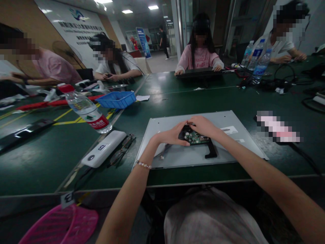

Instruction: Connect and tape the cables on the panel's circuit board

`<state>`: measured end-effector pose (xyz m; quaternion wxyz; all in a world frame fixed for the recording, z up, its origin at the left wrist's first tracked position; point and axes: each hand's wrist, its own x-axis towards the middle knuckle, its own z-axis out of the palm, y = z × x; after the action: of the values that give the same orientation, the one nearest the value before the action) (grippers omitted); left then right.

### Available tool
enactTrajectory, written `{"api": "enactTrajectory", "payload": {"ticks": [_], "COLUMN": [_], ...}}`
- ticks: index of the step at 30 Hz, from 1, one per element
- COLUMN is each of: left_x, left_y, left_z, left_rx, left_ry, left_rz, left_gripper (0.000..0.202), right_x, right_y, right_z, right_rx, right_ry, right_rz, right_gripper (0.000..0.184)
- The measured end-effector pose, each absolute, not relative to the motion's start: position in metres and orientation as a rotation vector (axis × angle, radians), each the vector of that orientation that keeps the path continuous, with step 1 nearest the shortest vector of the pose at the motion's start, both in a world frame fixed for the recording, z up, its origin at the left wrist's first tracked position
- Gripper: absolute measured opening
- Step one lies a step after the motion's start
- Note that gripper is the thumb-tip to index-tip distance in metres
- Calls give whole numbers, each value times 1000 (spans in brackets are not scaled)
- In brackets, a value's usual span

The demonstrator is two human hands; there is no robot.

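Note:
A flat grey metal panel [177, 159] lies on the green table in front of me. On it sits a green circuit board [195, 137] in a black plastic frame [210, 149] with an arm bent toward me. My left hand [174, 135] grips the board's left side, its thumb along the near edge and its fingers at the far edge. At the far edge, the fingers of my right hand [203, 126] are curled onto the board, close to the left fingertips. The hands hide part of the board and what lies right under the fingertips.
Left of the panel are eyeglasses [122, 150], a white power bank [104, 149], a water bottle [87, 110] and a blue bin [118, 100]. A blurred-out device [278, 127] with a cable lies right. Several people sit around the table. A pink basket [61, 223] stands below its edge.

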<state>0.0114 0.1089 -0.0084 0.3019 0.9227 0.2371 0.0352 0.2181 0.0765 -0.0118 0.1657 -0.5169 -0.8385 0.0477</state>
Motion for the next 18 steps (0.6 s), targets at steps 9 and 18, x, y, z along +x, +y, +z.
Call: {"api": "enactTrajectory", "payload": {"ticks": [9,18], "left_x": [10,8], "left_y": [107,107], "left_z": [-7,-8], "left_rx": [2439,2452], "left_ry": [701,708], "left_rz": [65,86], "left_gripper": [117,117], "right_x": [264,342], "right_y": [60,35], "right_z": [7,-12], "right_rx": [-1470,-1703], "right_ry": [-2300,-2085], "right_rz": [187,563], "right_gripper": [28,32]}}
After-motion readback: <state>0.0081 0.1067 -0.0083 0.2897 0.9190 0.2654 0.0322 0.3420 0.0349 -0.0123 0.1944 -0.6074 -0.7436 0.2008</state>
